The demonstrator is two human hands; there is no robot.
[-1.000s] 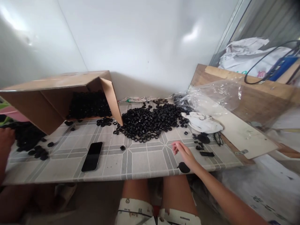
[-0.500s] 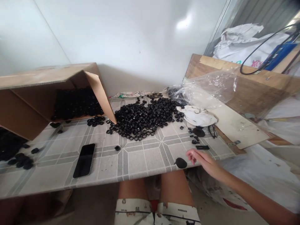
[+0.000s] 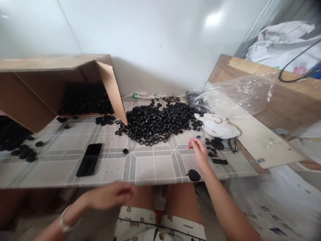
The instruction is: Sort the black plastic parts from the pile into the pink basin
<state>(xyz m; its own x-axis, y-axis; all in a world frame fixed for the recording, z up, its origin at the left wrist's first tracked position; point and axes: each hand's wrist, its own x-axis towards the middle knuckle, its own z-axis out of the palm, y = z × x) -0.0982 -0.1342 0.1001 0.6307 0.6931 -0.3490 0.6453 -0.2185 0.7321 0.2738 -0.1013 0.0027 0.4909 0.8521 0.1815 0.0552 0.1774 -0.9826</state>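
A large heap of small black rings (image 3: 155, 122) lies at the middle of the table (image 3: 150, 167). To the right of the heap my right hand (image 3: 198, 149) hovers over the cloth with its fingers curled; whatever they may hold is too small to make out. My left hand (image 3: 112, 194), smeared by motion, is low in front of the table edge, near my lap. A round black piece (image 3: 194, 175) lies near the front edge, below my right hand. One small black piece (image 3: 125, 151) sits apart, left of centre.
An open cardboard box (image 3: 112, 90) on its side holds more black pieces (image 3: 86, 98). A phone (image 3: 89, 160) lies at the left front. Farther right are a white cloth (image 3: 219, 126), a black strip (image 3: 220, 161), clear plastic (image 3: 245, 93) and a white board (image 3: 271, 144).
My left hand has come into view at the lower left. My right hand has moved up and slightly left, away from the round black piece. The camera view has shifted a little.
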